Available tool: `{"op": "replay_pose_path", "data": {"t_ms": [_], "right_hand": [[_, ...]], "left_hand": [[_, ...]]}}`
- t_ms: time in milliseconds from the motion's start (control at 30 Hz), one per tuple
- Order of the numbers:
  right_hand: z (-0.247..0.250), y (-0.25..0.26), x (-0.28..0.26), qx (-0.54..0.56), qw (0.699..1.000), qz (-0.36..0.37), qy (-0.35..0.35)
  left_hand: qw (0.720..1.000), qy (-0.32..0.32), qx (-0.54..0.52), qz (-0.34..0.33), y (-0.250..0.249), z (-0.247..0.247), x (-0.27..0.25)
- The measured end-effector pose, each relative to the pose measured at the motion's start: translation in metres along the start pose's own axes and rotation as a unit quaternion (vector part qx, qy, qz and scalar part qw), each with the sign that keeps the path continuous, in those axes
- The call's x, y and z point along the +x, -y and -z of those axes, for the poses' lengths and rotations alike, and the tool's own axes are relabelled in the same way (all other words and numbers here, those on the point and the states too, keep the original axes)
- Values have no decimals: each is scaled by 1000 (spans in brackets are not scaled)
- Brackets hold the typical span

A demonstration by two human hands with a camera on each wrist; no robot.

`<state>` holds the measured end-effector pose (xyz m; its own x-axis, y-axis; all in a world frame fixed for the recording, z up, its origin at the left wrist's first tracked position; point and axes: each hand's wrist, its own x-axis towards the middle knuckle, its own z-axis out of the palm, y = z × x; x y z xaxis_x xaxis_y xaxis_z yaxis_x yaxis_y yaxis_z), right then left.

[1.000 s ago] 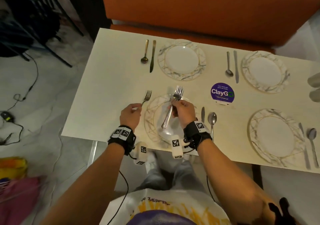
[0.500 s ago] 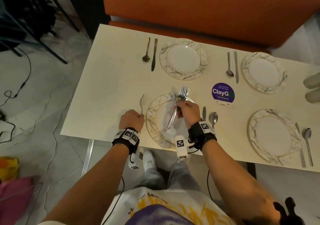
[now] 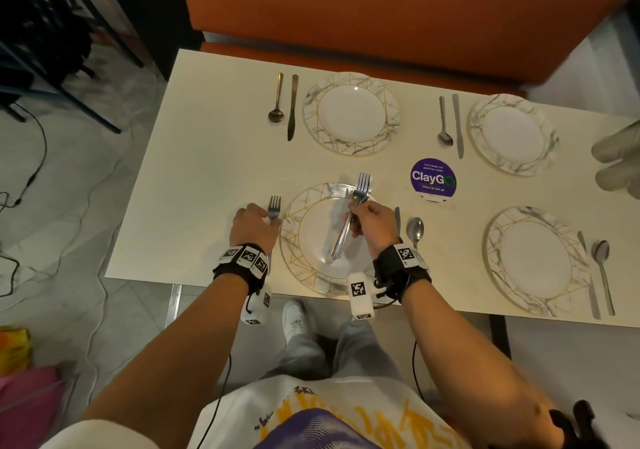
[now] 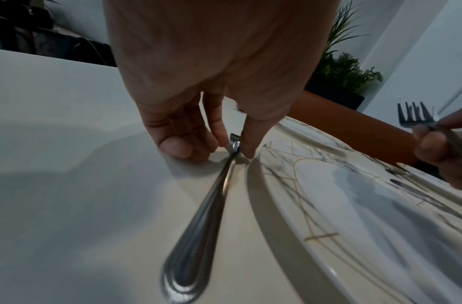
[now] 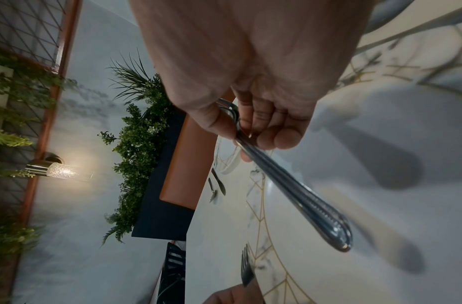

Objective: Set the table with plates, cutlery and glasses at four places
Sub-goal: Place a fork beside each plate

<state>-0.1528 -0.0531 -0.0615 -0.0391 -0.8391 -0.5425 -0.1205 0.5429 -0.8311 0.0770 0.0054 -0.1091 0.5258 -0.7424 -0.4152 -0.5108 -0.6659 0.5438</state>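
Four marbled plates lie on the cream table (image 3: pixel 207 171). My left hand (image 3: pixel 268 214) pinches the neck of a single fork (image 3: pixel 274 205), which lies flat on the table just left of the near-left plate (image 3: pixel 311 275), tines pointing away. In the left wrist view the fork (image 4: pixel 198 226) runs handle-first toward the camera, fingertips (image 4: pixel 246 152) on its neck. My right hand (image 3: pixel 353 213) grips a bundle of forks (image 3: pixel 362 187) above that plate, handles slanting down over it. The right wrist view shows the bundle (image 5: pixel 289 185) in my curled fingers.
A knife and spoon lie beside each plate, e.g. the spoon (image 3: pixel 414 230) right of the near-left plate. A purple ClayGo sticker (image 3: pixel 433 178) marks the table's middle. Glasses (image 3: pixel 616 157) stand at the right edge. An orange bench (image 3: pixel 381 15) runs behind the table.
My left hand brought its fork down from a raised tilt and laid it flat on the table left of the plate. The right hand stayed over the plate with its forks.
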Motion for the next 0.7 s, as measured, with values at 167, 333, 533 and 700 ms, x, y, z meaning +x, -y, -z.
{"op": "replay_pose_path", "data": {"t_ms": [167,333,533,700], "right_hand": [[13,-4,2,-9,1000,-1,-15],[20,-7,5,-12,1000,2,-21],[18,-7,3,-16,1000,-4,-20],[21,-8,2,-14,1000,-7,-21]], "left_hand": [[1000,0,13,-23,-3,-2,7],[998,-27,-14,-49,-2,2,7],[998,-28,-44,17,3,6,15],[997,-31,-65,40,5,7,16]]}}
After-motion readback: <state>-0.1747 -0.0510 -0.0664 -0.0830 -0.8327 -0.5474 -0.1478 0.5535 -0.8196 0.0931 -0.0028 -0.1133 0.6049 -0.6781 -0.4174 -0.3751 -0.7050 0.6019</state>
